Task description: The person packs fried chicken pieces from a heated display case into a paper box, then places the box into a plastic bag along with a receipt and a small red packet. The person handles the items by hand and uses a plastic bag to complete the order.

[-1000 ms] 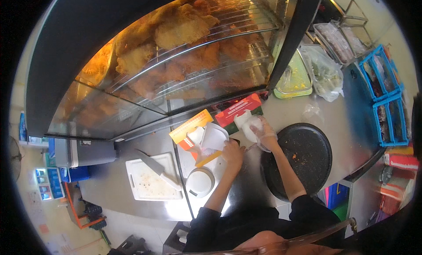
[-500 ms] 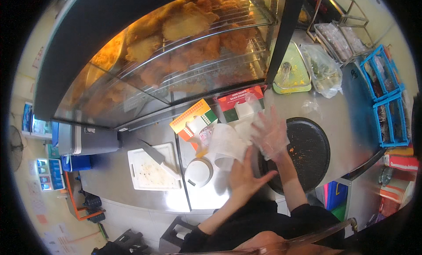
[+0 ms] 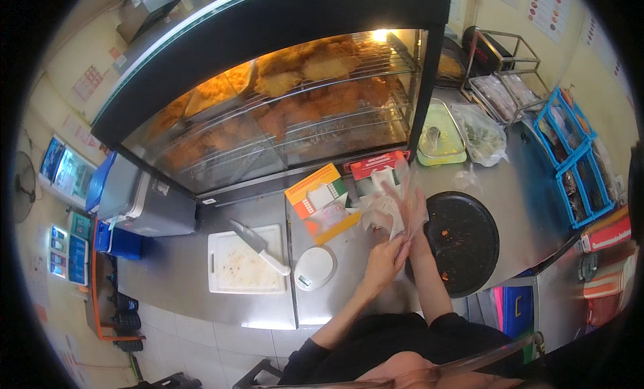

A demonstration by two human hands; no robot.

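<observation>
Over the steel counter my hands meet beside the dark round tray. My left hand is bare, its fingers closed on the lower edge of a crumpled white paper. My right hand wears a clear plastic glove and is raised against the paper's right side; its fingers are partly hidden, so their grip is unclear. Behind the paper stand an orange-and-green food box and a red food box. A round white kitchen scale lies left of my left hand.
A knife lies across a white cutting board. A lit glass display case of fried food rises behind. At right are a green tray, a plastic bag of greens and blue baskets. A grey cooler stands left.
My left hand has come up to my gloved right hand and closed on the white paper. The paper has been lifted and bunched between them; the right fingers were spread before. The view has shifted.
</observation>
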